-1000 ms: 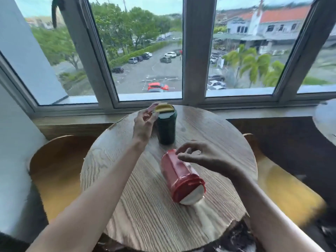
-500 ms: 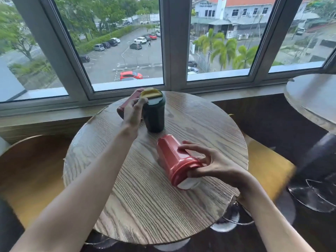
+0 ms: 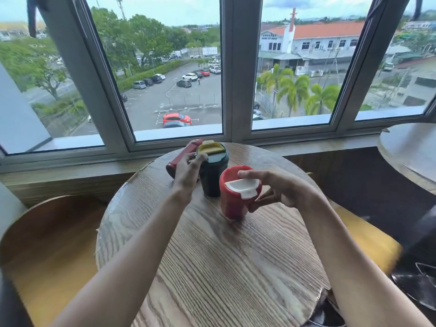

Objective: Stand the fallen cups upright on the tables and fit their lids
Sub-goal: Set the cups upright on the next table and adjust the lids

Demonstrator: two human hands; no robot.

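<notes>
Right hand [image 3: 280, 192] grips red cup [image 3: 236, 199] (no label legible); upright.

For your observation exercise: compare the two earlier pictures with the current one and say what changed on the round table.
The right hand took hold of the red cup, which lay on its side, and tipped it upright. Unchanged: the left hand at the green cup, upright and lidded.

One head-worn wide-angle camera looked forward and down from above the near edge of the round wooden table [image 3: 212, 267], close over it, facing the window frame [image 3: 241, 72] beyond the table's far edge. Both forearms entered from the bottom of the view toward the table's middle.
</notes>
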